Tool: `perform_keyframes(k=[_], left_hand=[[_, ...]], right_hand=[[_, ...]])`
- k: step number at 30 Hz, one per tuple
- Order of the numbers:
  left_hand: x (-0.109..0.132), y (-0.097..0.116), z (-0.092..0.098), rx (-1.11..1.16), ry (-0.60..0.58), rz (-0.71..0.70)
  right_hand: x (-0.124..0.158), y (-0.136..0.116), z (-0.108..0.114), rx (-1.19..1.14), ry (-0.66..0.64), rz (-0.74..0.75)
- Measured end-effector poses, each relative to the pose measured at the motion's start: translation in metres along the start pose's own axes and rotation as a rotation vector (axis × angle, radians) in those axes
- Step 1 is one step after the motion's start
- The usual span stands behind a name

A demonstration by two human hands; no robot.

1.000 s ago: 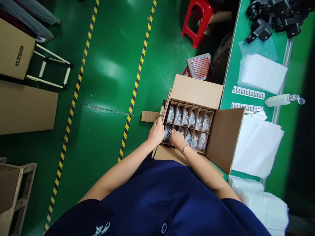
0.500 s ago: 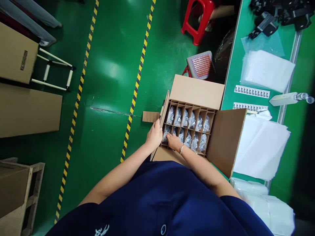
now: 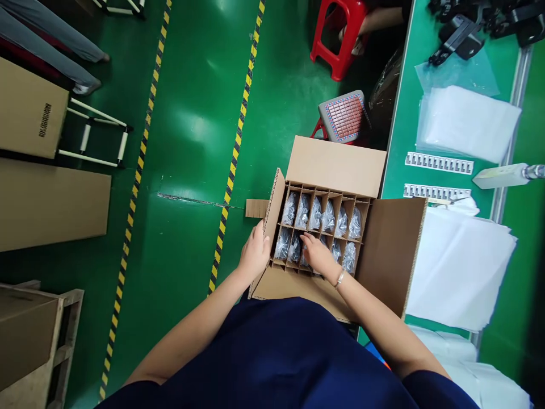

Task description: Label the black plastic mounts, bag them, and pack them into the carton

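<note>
Ideally the left hand (image 3: 254, 257) steadies the carton (image 3: 336, 170) wall while the right hand (image 3: 320, 255), fingers loosely spread, presses bagged parts (image 3: 317, 213) evenly into the dividers.

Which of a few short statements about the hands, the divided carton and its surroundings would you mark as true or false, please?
1. The left hand rests on the left flap of the carton. True.
2. The right hand lies on the bagged parts in the near row of the carton. True.
3. The cells of the carton hold glass bottles with no wrapping. False: they hold dark parts in clear plastic bags.
4. The red stool stands on the bench. False: it stands on the green floor, beyond the carton.
5. A stack of white sheets lies to the right of the carton. True.
</note>
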State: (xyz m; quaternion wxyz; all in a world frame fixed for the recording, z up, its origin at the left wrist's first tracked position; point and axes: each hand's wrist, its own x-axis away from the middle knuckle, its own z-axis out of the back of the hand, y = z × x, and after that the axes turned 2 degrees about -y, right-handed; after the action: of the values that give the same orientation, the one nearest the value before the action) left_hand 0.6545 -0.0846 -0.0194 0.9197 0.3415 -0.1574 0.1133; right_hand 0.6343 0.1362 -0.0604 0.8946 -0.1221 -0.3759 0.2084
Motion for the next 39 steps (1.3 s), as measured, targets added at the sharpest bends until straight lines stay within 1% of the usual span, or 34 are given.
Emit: perform_keyframes(k=[3,5,8,11,14,17,18,20,22,23,25,27,30,32,35,37,39], left_hand=[[-0.002,0.002,0.002,-0.002,-0.005,0.027],[-0.002,0.001,0.002,-0.004,-0.008,0.038],[-0.002,0.0,0.001,-0.009,-0.01,0.038],[-0.001,-0.001,0.001,-0.016,-0.002,0.037],[-0.001,-0.003,0.001,-0.022,0.011,0.03],[0.0,-0.006,0.0,-0.017,0.036,-0.003],[0.001,-0.008,-0.001,-0.014,0.045,-0.01],[0.001,-0.01,-0.002,-0.004,0.059,-0.019],[0.001,-0.012,-0.003,0.011,0.062,-0.027],[0.001,-0.012,-0.004,0.017,0.062,-0.03],[0.0,-0.011,-0.004,0.017,0.055,-0.029],[0.0,-0.009,-0.003,0.007,0.04,-0.017],[-0.001,-0.007,-0.002,-0.002,0.026,0.0],[-0.001,-0.006,-0.001,0.0,0.022,0.0],[-0.001,-0.004,-0.001,0.012,0.018,0.001],[-0.001,-0.003,0.0,0.014,0.014,0.008],[-0.001,-0.003,0.0,0.015,0.011,0.012]], right_hand=[[-0.026,-0.022,-0.007,0.02,0.05,0.057],[-0.042,-0.03,-0.011,0.05,0.078,0.078],[-0.057,-0.029,-0.017,0.078,0.08,0.105],[-0.061,-0.024,-0.022,0.078,0.064,0.129],[-0.059,-0.023,-0.022,0.084,0.056,0.144],[-0.051,-0.017,-0.016,0.09,0.061,0.134],[-0.046,-0.013,-0.014,0.091,0.081,0.107],[-0.036,0.001,-0.01,0.092,0.139,0.004],[-0.025,0.019,-0.009,0.097,0.155,-0.097],[-0.021,0.028,-0.01,0.103,0.139,-0.119],[-0.016,0.041,-0.012,0.123,0.094,-0.108],[-0.016,0.044,-0.012,0.14,0.079,-0.103],[-0.018,0.029,-0.009,0.14,0.131,-0.134],[-0.02,0.011,-0.004,0.125,0.153,-0.066],[-0.029,-0.016,-0.002,0.103,0.086,0.07],[-0.039,-0.029,-0.003,0.11,0.05,0.083],[-0.049,-0.037,-0.005,0.12,0.048,0.063]])
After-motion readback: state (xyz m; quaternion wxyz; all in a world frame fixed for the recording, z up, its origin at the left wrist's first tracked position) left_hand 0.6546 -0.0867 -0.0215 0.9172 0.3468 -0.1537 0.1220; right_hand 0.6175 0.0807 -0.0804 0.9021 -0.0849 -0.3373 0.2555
